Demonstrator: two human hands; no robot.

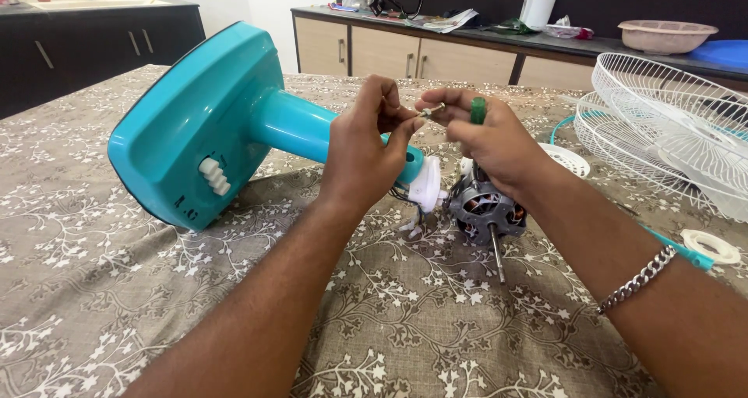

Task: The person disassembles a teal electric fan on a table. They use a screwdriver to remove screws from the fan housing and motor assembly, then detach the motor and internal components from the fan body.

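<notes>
A: Turquoise plastic first: what is that large piece at the far left?

B: A fan stand point(199, 125) lying on its side on the counter point(93, 304), which is covered in a brown cloth with a white floral print. The stand's flat base faces the camera, with white push buttons point(214, 176) on it. Its round neck runs rightward from the base.

A: And moving right of the stand's base?

B: The left hand point(362, 145) is raised in front of the neck. Its thumb and fingertips are pinched shut on a small metal screw point(431, 110).

A: What sits just right of the neck's end?

B: A bare fan motor point(485, 209), with copper windings and a metal shaft pointing toward the camera. It rests on the counter, joined to the neck by a white plastic piece and wires.

A: And the right hand?

B: The right hand point(491, 137) is above the motor, nearly touching the left. It is closed around a green-handled screwdriver point(478, 110), and its fingertips also meet the screw. A silver chain bracelet point(637, 278) is on that wrist.

A: Farther right of the motor?

B: White wire fan grilles point(670, 125) are stacked on the counter, and a small white ring point(710, 246) lies near them.
</notes>
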